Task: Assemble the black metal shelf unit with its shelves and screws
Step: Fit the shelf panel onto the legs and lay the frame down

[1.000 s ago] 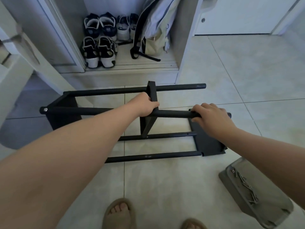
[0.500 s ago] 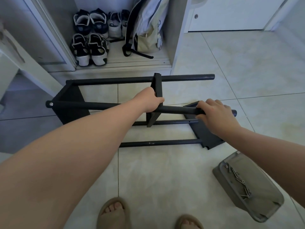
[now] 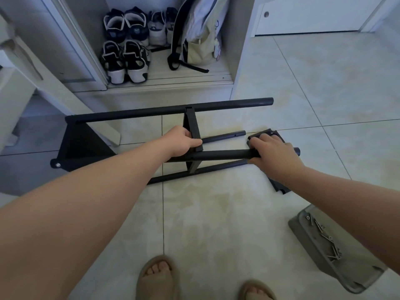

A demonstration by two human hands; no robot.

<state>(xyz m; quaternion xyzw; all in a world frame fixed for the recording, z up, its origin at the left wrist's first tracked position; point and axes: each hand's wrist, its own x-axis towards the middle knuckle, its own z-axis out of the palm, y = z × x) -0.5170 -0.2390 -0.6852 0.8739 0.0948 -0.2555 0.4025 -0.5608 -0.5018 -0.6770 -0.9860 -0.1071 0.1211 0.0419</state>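
Observation:
The black metal shelf frame (image 3: pixel 168 109) lies on its side on the tiled floor, its four tubes running left to right. A black shelf (image 3: pixel 84 144) closes its left end and a middle shelf (image 3: pixel 193 128) stands across the tubes. My left hand (image 3: pixel 184 141) grips the middle shelf where it meets the near upper tube (image 3: pixel 220 154). My right hand (image 3: pixel 273 151) holds that tube's right end together with a third black shelf (image 3: pixel 267 135), which sits skewed and off one short tube (image 3: pixel 225 137). Several screws (image 3: pixel 324 237) lie in a grey tray.
The grey tray (image 3: pixel 320 263) sits on the floor at the lower right. An open closet at the back holds shoes (image 3: pixel 124 59) and a bag (image 3: pixel 201 33). My two sandalled feet (image 3: pixel 157 278) stand at the bottom edge. A white panel (image 3: pixel 19 61) leans at the left.
The frame's right end has swung and shifted toward me. The right shelf has come off one tube, whose bare end now shows. Both hands keep their grips.

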